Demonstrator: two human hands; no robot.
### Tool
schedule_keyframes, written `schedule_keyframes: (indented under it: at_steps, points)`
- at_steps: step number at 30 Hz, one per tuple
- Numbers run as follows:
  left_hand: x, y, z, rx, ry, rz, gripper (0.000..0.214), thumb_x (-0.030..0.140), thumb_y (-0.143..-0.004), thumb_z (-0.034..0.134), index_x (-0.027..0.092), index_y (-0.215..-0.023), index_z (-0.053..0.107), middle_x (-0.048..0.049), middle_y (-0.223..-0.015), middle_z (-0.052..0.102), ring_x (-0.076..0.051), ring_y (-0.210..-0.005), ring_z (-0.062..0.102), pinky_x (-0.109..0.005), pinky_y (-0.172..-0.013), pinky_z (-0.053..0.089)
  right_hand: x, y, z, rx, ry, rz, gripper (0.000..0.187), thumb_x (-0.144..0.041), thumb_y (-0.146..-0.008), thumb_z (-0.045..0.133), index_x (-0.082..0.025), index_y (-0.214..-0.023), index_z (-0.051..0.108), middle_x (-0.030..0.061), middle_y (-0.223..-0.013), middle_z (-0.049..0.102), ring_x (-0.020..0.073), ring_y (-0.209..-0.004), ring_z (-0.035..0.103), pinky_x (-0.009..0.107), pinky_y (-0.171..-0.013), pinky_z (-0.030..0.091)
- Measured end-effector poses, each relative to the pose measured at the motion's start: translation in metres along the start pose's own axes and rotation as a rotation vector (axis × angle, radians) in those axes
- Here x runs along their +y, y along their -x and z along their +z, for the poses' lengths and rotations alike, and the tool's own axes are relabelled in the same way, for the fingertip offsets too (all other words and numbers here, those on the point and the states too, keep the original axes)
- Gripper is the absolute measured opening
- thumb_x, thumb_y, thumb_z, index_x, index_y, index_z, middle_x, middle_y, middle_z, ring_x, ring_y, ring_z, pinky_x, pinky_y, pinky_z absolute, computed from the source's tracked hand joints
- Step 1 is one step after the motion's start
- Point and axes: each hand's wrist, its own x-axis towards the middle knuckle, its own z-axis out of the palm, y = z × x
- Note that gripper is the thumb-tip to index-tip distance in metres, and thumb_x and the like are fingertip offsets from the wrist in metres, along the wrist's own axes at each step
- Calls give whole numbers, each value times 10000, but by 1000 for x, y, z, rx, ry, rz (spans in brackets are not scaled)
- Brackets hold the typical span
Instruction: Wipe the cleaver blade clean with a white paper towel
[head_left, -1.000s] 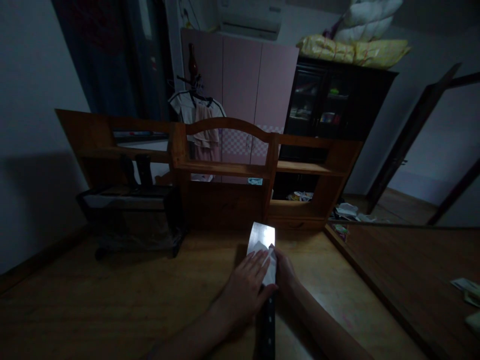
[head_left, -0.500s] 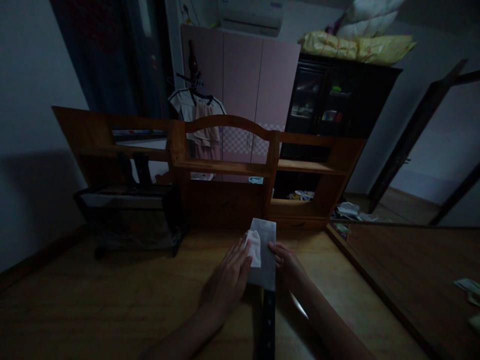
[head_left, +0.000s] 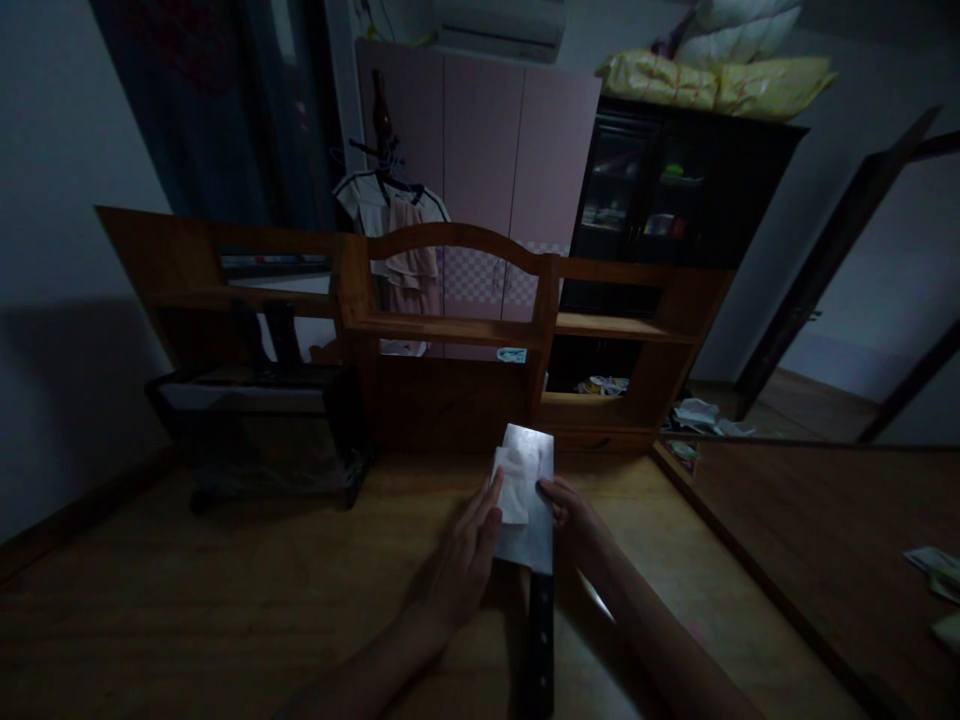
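Observation:
A cleaver with a broad grey blade [head_left: 538, 530] and a black riveted handle [head_left: 541, 640] is held over the wooden surface, blade pointing away from me. My right hand [head_left: 568, 508] pinches the blade's right edge between thumb and fingers. On the left part of the blade lies a folded white tissue [head_left: 514, 492]. Against it press the fairly straight fingers of my left hand [head_left: 471, 550], keeping it on the metal. The handle hangs toward me, gripped by neither hand. Below my right forearm shows a narrow bright strip [head_left: 596, 597], whose kind I cannot make out.
A black knife block [head_left: 255, 430] with dark handles upright in it stands at the left. Wooden shelving [head_left: 450, 328] runs along the far edge of the surface. A raised wooden rim [head_left: 739, 540] borders the right side. Papers [head_left: 697, 415] lie beyond it.
The blade has tilted and now catches bright light near its far end. The tissue lies flatter and slightly farther right across the blade, my left fingers still on it.

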Motion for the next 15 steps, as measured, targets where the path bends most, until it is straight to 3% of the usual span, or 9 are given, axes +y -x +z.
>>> schedule_keyframes:
  at_steps: [7, 15]
  points:
    - [2, -2, 2, 13, 154, -70, 516, 464, -1018, 257, 294, -1504, 285, 30, -1577, 237, -154, -1460, 205, -368, -1221, 174, 2, -1, -2, -15, 21, 1, 246, -306, -809, 740, -161, -1000, 688, 85, -987, 738, 224, -837, 711, 296, -736, 572]
    - [4, 0, 0, -5, 76, -37, 498, 429, -1026, 237, 299, -1505, 281, 34, -1580, 232, -149, -1460, 203, -379, -1220, 189, -2, 4, 4, -23, 35, 12, 273, -322, -827, 718, -153, -1037, 675, 108, -1030, 729, 254, -887, 709, 332, -776, 575]
